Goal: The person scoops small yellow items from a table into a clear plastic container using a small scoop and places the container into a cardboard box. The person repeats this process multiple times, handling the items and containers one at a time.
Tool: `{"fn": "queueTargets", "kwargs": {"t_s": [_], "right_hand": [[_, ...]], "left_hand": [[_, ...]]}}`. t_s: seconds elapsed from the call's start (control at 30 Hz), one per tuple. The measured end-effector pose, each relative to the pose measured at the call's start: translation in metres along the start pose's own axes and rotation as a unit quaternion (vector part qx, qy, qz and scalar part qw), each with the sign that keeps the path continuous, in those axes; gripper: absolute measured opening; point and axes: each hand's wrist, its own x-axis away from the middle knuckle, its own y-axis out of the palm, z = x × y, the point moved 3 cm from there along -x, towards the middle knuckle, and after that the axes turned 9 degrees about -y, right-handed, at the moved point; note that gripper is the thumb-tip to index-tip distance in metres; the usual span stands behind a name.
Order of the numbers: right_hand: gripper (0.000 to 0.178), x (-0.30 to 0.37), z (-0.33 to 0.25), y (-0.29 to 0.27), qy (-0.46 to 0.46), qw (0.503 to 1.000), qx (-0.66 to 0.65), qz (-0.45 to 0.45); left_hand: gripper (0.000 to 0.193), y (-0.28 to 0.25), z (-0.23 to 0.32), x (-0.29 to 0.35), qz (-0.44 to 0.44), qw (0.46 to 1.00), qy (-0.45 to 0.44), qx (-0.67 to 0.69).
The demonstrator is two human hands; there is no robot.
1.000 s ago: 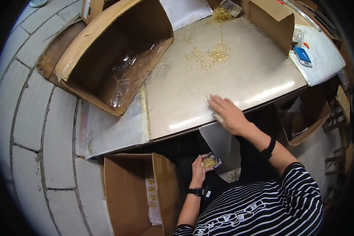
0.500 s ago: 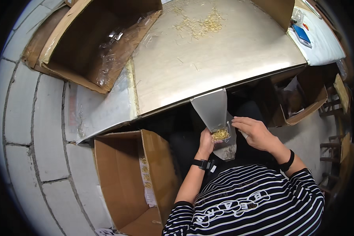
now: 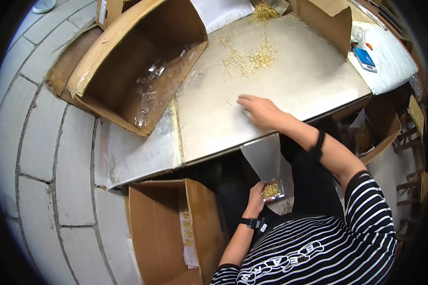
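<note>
My left hand, below the table edge, grips a small clear plastic box filled with thin gold-coloured metal pieces. The box sits at the lower end of a grey chute that slopes down from the table's front edge. My right hand is over the tabletop, palm down, with its fingers reaching left and slightly bent. Just beyond its fingertips lies a single loose gold piece. Whatever is beneath that palm is hidden.
Gold pieces lie scattered over the far tabletop, with a denser heap behind. A tilted cardboard box with clear plastic boxes stands left. Another carton is below. A blue device lies right.
My right hand has left the chute's lower end and reached forward onto the table. My left hand still holds the plastic box. The view has shifted, showing more of the far table.
</note>
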Motion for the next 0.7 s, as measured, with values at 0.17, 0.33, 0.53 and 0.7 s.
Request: {"fn": "queueTargets", "kwargs": {"t_s": [0.17, 0.33, 0.53, 0.7], "right_hand": [[0.043, -0.087, 0.041, 0.012, 0.029, 0.991, 0.096, -0.089], [0.052, -0.067, 0.048, 0.041, -0.028, 0.980, 0.122, -0.156], [0.046, 0.053, -0.027, 0.016, -0.106, 0.990, 0.064, -0.069], [0.052, 0.117, -0.069, 0.003, -0.128, 0.989, 0.018, -0.075]], "left_hand": [[0.031, -0.001, 0.004, 0.000, 0.026, 0.999, 0.004, 0.027], [0.031, -0.010, 0.005, -0.007, 0.022, 0.999, 0.006, 0.031], [0.031, -0.013, -0.008, -0.022, 0.022, 0.999, 0.000, 0.024], [0.031, 0.019, 0.011, -0.012, 0.027, 1.000, 0.004, 0.010]]}}
